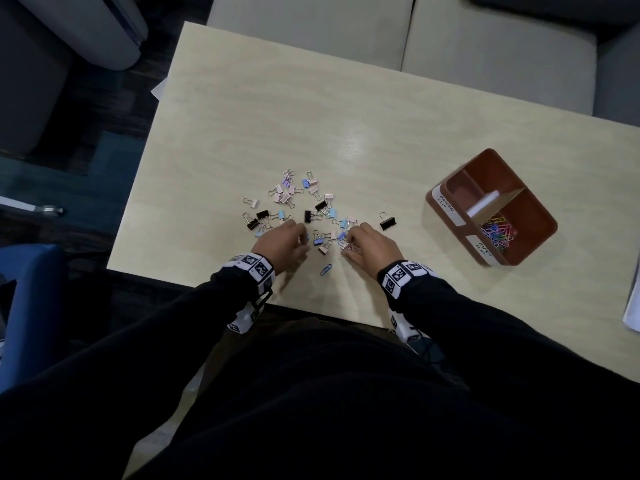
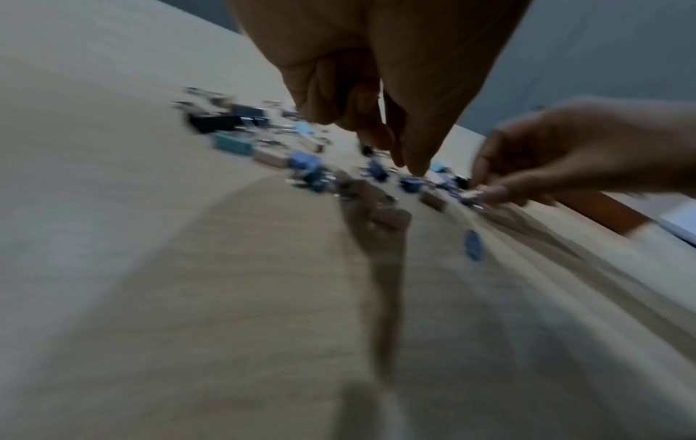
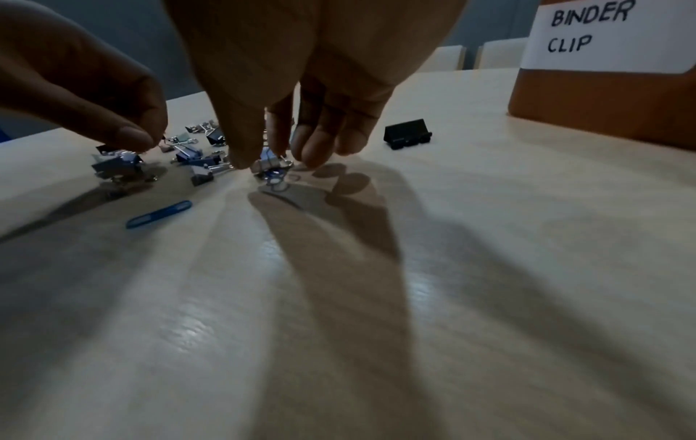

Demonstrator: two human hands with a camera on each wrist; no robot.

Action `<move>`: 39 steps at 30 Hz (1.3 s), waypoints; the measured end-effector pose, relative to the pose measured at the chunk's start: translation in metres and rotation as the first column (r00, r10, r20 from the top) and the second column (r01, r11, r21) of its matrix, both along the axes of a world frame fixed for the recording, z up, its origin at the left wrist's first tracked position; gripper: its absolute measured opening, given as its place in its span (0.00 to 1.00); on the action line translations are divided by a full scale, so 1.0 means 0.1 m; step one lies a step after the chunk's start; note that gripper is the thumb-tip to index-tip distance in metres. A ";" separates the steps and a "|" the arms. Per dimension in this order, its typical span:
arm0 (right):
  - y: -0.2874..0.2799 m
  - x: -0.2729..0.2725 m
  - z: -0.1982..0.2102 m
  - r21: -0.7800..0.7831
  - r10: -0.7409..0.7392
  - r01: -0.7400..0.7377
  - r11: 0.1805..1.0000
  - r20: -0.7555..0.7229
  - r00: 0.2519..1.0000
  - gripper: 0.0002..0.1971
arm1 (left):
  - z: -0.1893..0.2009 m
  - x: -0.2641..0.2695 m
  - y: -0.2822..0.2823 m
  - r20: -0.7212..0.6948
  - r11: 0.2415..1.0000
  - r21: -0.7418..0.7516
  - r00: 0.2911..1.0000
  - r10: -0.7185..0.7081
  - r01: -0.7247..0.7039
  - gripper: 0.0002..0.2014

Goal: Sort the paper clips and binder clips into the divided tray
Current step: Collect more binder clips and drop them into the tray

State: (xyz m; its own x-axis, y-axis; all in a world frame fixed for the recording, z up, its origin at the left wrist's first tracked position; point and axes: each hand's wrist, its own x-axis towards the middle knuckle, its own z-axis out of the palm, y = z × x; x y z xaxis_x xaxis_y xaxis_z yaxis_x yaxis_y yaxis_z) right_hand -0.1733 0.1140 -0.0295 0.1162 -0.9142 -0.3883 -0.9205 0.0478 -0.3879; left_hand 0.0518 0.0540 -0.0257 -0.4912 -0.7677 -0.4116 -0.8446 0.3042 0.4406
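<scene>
Several pink, blue and black binder clips (image 1: 294, 199) lie scattered mid-table. My right hand (image 1: 349, 244) is at the pile's near right edge, thumb and forefinger pinching a blue binder clip (image 3: 269, 162) that sits on the table. My left hand (image 1: 304, 239) hovers at the pile's near left edge with its fingertips (image 2: 416, 168) bunched together; blur hides whether they hold anything. A lone blue paper clip (image 1: 325, 270) lies between my wrists. The brown divided tray (image 1: 491, 168) stands to the right, with coloured paper clips (image 1: 497, 230) in its near compartment.
One black binder clip (image 1: 388, 222) sits apart, between my right hand and the tray. Pale cushions (image 1: 485, 39) run along the table's far edge. A blue chair (image 1: 31, 292) is on my left and white paper (image 1: 632, 306) on the far right.
</scene>
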 end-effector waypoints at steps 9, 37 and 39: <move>0.03 -0.04 0.01 0.047 0.015 -0.012 0.999 -0.075 0.997 0.11 | -0.07 -0.47 0.26 0.130 0.932 -0.072 0.930 -0.344 0.355 0.12; 0.01 -0.18 0.32 0.008 -0.368 0.375 0.927 0.205 0.907 0.09 | 0.50 -1.07 -0.11 -0.176 0.976 0.181 0.973 0.152 -0.120 0.10; 0.06 -0.35 0.38 -0.043 -0.434 0.462 0.886 0.274 0.858 0.09 | 0.60 -1.27 -0.13 -0.217 0.971 0.211 0.963 0.160 -0.114 0.10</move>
